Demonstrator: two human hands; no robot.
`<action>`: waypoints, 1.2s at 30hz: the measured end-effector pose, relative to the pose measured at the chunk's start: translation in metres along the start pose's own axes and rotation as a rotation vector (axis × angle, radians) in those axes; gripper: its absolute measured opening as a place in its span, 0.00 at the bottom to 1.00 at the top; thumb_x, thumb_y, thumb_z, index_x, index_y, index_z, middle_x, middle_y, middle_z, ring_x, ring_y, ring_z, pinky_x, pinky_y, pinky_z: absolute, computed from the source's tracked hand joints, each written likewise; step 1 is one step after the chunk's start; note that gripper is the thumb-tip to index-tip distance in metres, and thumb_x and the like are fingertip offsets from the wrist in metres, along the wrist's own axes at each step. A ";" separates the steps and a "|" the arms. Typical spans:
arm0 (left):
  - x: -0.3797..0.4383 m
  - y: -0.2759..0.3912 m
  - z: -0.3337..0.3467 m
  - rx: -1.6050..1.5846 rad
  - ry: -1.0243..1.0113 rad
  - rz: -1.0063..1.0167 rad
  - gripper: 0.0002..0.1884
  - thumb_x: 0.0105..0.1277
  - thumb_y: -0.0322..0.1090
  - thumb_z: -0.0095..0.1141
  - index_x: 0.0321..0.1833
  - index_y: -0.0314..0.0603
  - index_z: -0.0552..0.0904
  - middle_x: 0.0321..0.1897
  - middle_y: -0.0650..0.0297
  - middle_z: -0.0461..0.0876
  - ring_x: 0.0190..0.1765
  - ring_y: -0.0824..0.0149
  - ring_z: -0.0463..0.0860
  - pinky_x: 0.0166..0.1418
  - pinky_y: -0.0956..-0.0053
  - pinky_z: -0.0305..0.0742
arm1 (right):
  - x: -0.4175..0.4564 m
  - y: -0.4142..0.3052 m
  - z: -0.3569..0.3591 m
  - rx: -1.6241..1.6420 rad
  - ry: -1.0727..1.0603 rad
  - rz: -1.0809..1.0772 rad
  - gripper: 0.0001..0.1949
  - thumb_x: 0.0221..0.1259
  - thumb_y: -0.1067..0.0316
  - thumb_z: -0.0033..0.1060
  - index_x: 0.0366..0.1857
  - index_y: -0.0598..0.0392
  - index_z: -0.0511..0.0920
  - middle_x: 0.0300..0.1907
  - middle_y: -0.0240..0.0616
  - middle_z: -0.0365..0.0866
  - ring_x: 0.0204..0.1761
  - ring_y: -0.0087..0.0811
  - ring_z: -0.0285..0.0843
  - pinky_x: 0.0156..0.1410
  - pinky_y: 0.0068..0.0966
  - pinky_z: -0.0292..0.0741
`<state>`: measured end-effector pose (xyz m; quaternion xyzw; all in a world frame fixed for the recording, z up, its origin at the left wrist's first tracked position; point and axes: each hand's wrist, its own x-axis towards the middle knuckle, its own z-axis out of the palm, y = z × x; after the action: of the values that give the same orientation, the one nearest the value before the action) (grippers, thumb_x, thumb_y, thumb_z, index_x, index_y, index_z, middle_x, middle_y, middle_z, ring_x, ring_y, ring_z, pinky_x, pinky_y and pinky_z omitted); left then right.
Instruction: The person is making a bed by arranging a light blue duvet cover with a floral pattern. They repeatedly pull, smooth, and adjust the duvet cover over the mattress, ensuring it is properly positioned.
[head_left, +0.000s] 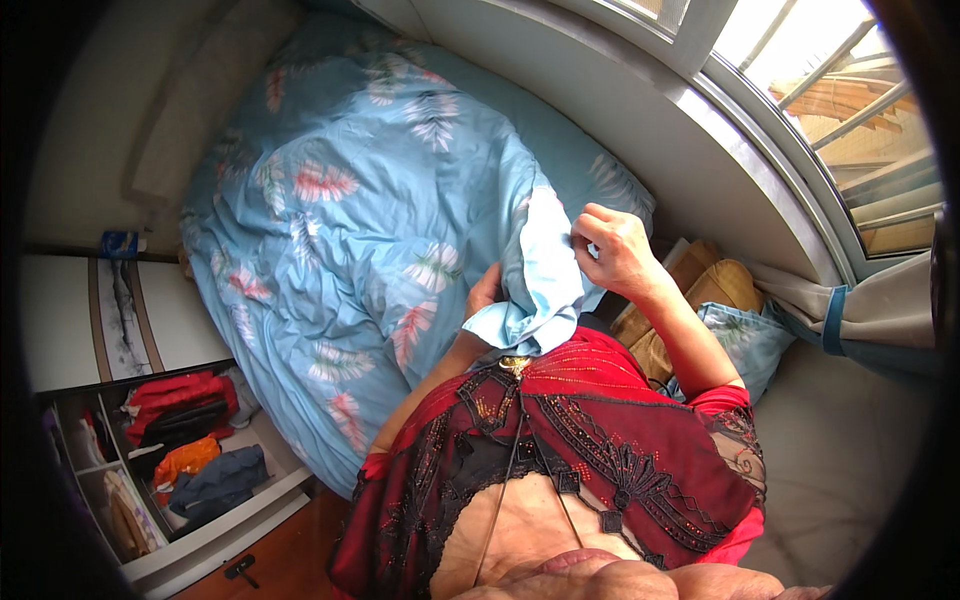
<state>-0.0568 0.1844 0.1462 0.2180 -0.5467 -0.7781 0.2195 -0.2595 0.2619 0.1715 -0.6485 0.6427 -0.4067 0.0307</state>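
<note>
A light blue quilt (330, 217) with a feather print lies rumpled across the bed. Close to my waist, one edge of it is lifted into a fold (551, 277) that shows a paler side. My right hand (615, 244) has its fingers curled in a pinch at the right edge of this fold. On the fold's left side is my left hand (484, 291), partly covered by the cloth; most of its fingers are hidden, so its grip cannot be made out.
An open drawer (217, 536) with folded clothes and dividers stands at lower left, below a white cabinet top (56, 319). A blue packet (121, 244) sits there. Brown bags (712, 289), a blue printed cloth (739, 337) and a tied curtain (874, 315) are at right, under the window (847, 112).
</note>
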 end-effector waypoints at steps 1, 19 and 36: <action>-0.001 -0.002 -0.001 0.002 0.006 -0.009 0.23 0.56 0.28 0.63 0.55 0.37 0.72 0.48 0.65 0.77 0.50 0.72 0.76 0.56 0.77 0.72 | -0.001 0.001 0.000 -0.039 0.029 -0.009 0.05 0.38 0.79 0.58 0.21 0.59 0.73 0.22 0.41 0.69 0.23 0.39 0.72 0.28 0.28 0.71; 0.000 -0.005 0.001 -0.124 0.005 -0.021 0.11 0.61 0.28 0.58 0.45 0.36 0.72 0.36 0.70 0.76 0.41 0.80 0.73 0.47 0.83 0.70 | 0.008 0.007 -0.009 0.570 -0.253 0.351 0.07 0.61 0.68 0.58 0.35 0.61 0.76 0.27 0.26 0.72 0.30 0.16 0.67 0.35 0.16 0.67; 0.012 -0.027 -0.013 -0.363 -0.075 -0.206 0.13 0.68 0.35 0.50 0.52 0.39 0.74 0.44 0.66 0.79 0.44 0.75 0.78 0.48 0.80 0.74 | -0.069 -0.049 0.041 1.054 0.182 0.643 0.26 0.62 0.68 0.56 0.63 0.61 0.61 0.55 0.38 0.68 0.59 0.28 0.63 0.64 0.26 0.60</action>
<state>-0.0618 0.1756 0.1153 0.2004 -0.3804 -0.8896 0.1539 -0.1858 0.3096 0.1378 -0.2829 0.5190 -0.6932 0.4125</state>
